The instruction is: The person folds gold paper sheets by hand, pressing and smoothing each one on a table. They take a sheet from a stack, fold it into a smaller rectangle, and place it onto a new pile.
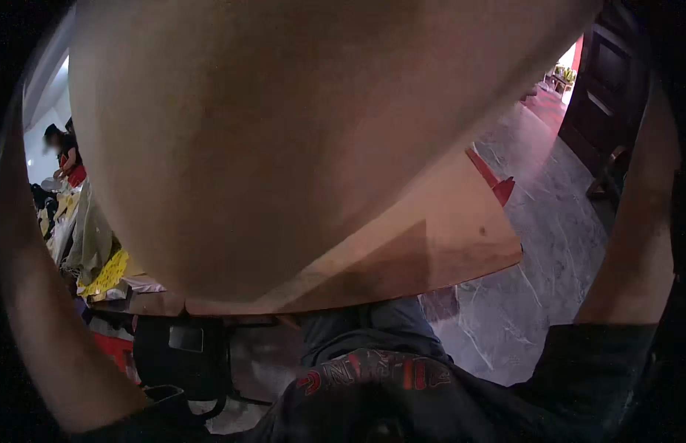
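A large smooth brown surface [284,148] fills the upper middle, very close to the camera and blurred; I cannot make out what it is. My left forearm [51,310] rises along the left edge, and my right forearm [632,236] rises along the right edge. Both hands are outside the picture, so their fingers and anything they hold do not show. Below and behind the brown surface lies a wooden tabletop [468,244], with a dark triangular shadow across it.
Yellow netting [105,275] and a heap of cloth [88,232] lie at the left. A black chair [177,354] stands beneath the table's left side. Further back, a person [66,153] is at the left. Grey marbled floor [498,317] and a dark door [605,81] are at the right.
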`<state>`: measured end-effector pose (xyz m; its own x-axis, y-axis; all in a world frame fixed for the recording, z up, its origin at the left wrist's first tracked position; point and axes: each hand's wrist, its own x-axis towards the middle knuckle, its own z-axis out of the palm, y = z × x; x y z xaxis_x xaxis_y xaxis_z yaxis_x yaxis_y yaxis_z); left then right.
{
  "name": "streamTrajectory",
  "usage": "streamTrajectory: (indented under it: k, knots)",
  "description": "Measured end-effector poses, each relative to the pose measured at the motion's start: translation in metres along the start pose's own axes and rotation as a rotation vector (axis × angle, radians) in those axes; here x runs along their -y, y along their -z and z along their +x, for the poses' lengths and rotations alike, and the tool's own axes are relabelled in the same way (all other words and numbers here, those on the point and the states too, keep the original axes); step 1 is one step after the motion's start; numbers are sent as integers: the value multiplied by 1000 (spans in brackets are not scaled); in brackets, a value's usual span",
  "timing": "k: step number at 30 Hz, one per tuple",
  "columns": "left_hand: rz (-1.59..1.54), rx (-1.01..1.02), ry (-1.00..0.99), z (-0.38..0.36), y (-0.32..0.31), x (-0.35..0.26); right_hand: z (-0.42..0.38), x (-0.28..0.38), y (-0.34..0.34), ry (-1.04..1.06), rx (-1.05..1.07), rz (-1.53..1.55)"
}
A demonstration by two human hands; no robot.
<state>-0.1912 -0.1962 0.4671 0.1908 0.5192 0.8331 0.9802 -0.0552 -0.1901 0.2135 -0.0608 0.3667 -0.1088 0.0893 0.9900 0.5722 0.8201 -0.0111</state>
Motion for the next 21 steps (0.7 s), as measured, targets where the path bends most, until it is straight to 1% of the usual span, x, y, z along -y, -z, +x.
streamTrajectory:
  k: [5,12,14,15,16,17,19,21]
  knots:
    - [-38,31,-34,29,-11,-19,13,-14,30,28,-54,-103]
    - [-115,99,-84,75,-63,-55,15,-56,63,51,-101,-261]
    - [-133,134,-95,85,-85,-66,9,-72,65,48,-104,-297]
    - [-143,152,-98,104,-106,-65,7,-79,65,48,-103,-314]
    - [-126,66,-200,108,-132,-61,5,-87,65,48,-106,-330]
    - [-128,68,-204,112,-158,-59,4,-95,64,47,-111,-344]
    - [-39,72,-213,110,-189,-71,0,-113,57,40,-119,-368]
    - [-101,105,-205,114,-215,-79,-9,-134,48,28,-121,-389]
